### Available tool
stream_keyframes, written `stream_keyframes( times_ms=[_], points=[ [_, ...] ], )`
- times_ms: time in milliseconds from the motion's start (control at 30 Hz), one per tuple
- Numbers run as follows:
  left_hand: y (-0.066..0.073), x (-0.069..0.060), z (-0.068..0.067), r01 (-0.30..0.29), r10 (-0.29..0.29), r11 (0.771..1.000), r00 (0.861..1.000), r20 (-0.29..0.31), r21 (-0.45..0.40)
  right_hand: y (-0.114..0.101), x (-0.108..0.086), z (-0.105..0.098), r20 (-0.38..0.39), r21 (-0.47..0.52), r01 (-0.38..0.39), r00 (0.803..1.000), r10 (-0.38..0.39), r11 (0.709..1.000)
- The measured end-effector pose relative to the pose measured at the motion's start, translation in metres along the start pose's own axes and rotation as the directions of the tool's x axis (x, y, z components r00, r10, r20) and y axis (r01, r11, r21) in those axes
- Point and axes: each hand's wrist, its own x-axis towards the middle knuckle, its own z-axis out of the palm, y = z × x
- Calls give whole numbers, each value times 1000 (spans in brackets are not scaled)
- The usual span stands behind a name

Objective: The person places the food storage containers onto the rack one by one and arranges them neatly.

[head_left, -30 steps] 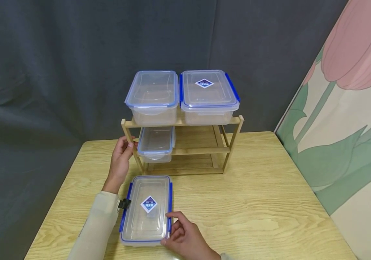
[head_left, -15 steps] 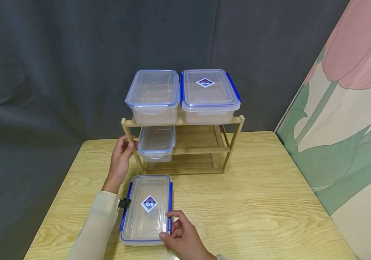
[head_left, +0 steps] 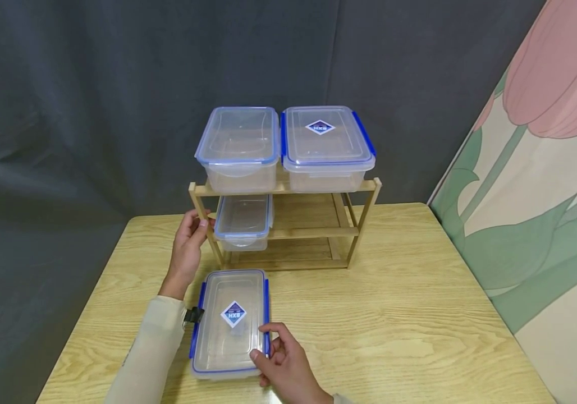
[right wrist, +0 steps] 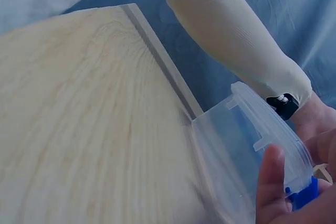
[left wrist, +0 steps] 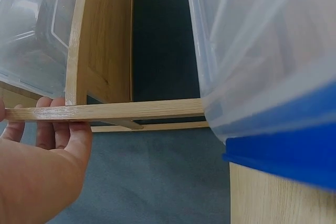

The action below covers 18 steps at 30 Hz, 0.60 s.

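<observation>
A clear food storage box with a lid, blue side clips and a diamond sticker is in front of the rack. My right hand grips its right side near the front corner, thumb on the lid and some fingers down the side. The right wrist view shows the thumb against the clear plastic. My left hand holds the left front post of the wooden rack; in the left wrist view its fingers curl round the wooden bar. Whether the box touches the table is hard to tell.
Two lidded boxes, one with pale blue trim and one with a sticker, stand on the rack's top. A smaller lidded box sits at the left of the middle shelf. The wooden table extends right; a dark curtain hangs behind.
The box under my right hand has shifted slightly to the right and away from me, the hand moving with it. My left hand stays on the rack's post.
</observation>
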Motion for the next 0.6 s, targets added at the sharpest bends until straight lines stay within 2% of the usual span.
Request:
stream_keyframes(
  times_ms=[300,600],
  points=[
    [-2,1,0,1,0,1000,1000,-7,18,-3,3,-3,-30,5,-19,999,19,1000],
    [-2,2,-1,-5,5,1000,1000,4,-7,-9,3,-12,-28,27,-43,999,44,999]
  ],
)
